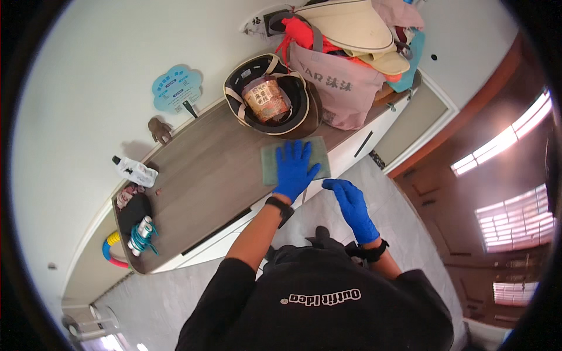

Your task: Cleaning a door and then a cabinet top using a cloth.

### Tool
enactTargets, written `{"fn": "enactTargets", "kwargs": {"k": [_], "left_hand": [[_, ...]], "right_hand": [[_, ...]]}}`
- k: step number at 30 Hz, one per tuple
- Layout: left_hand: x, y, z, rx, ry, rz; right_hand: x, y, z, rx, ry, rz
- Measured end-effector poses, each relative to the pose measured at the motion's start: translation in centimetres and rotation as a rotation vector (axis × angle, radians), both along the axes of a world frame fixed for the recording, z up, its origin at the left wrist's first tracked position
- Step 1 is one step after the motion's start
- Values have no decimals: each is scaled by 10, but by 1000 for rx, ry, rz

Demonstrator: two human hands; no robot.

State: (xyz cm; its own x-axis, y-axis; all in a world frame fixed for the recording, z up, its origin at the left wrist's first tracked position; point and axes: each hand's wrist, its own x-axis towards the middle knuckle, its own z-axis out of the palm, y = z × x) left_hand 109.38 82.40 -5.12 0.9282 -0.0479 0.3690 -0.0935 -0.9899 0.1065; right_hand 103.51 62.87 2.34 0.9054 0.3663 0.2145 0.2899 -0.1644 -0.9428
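My left hand (293,169), in a blue glove, lies flat with its fingers spread on a green cloth (269,163). The cloth is spread on the wood-grain top of a white cabinet (197,175), near its front edge. My right hand (351,206), also gloved in blue, hangs in front of the cabinet over the floor, its fingers together and slightly bent; nothing shows in it. Just behind the cloth sits an upturned helmet (303,103) with a food package (266,99) inside.
A pink tote bag (338,83) stuffed with hats and cloth stands right of the helmet. At the left end are a white pouch (136,171), a black item (135,213) and a jump rope (141,237). A small brown figure (159,130) stands by the wall.
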Motion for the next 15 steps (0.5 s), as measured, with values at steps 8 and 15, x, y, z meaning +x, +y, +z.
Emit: {"fn": "enactTargets", "kwargs": {"k": [8,15], "left_hand": [[-10,-29,-16,-57,-5,88],[-196,142,-19,22,101,891]], "right_hand": [[45,-65,-41,92,233,86],[95,1,-41,-192,-391,156]]}}
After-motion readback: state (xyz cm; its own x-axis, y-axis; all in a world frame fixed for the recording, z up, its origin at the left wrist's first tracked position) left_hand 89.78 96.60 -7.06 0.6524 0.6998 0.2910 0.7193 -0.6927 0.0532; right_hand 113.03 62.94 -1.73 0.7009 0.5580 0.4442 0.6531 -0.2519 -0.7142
